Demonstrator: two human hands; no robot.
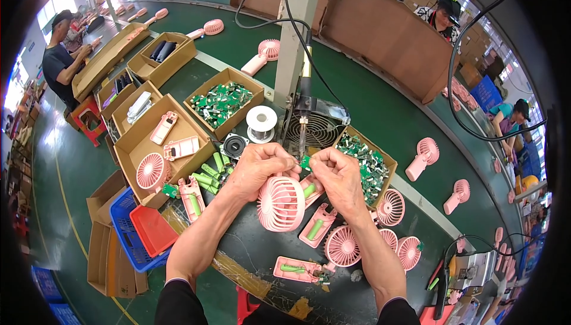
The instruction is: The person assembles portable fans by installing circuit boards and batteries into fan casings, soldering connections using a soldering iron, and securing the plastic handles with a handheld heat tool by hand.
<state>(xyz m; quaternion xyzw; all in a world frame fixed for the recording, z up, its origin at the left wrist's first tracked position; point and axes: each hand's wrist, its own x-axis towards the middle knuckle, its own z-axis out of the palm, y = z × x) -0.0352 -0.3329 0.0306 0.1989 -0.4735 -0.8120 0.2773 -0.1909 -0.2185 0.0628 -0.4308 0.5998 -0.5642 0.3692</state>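
My left hand (pixel 262 169) is closed around a pink handheld fan (pixel 281 205), whose round grille hangs under the fingers. Whatever its thumb and forefinger pinch is too small to make out. Between my right hand's (pixel 340 177) thumb and forefinger is a small green circuit board (pixel 305 162), close to the left fingertips. Just above the board, a soldering iron (pixel 304 102) points downward from its stand. The fan's open handle, with a green battery (pixel 309 190) in it, shows between my hands. Below lie several opened pink fans (pixel 343 246) with batteries in their handles.
Boxes of green circuit boards (pixel 221 100) (pixel 361 167) stand left and right of the iron. A solder spool (pixel 262 124) and loose green batteries (pixel 211 175) lie left. A cardboard box (pixel 134 140) holds fan parts. Beyond, a green conveyor (pixel 380 96) carries pink fans; co-workers (pixel 59 66) sit along it.
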